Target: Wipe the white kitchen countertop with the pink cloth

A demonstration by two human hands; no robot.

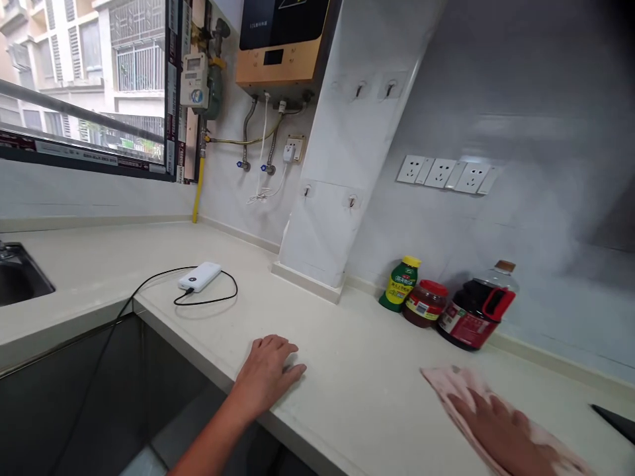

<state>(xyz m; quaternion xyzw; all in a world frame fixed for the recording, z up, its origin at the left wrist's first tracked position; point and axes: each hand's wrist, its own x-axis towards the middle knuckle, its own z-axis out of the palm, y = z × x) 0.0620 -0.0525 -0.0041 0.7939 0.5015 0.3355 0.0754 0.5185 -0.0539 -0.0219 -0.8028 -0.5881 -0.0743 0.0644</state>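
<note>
My left hand rests on the pale countertop near its front edge, fingers loosely spread and holding nothing. On the right, my right hand presses a pink cloth against the counter, its fingers bent over the fabric. Part of the cloth is hidden beneath that hand, and the hand is slightly blurred. Beyond the cloth, by the wall, stand a green bottle with a yellow cap, a red-lidded jar and a large dark sauce bottle with a red handle.
A white power bank with a black cable lies left of my left hand; the cable hangs over the counter edge. A sink is at far left. A dark pointed object lies at the right edge. A wall pillar juts onto the counter.
</note>
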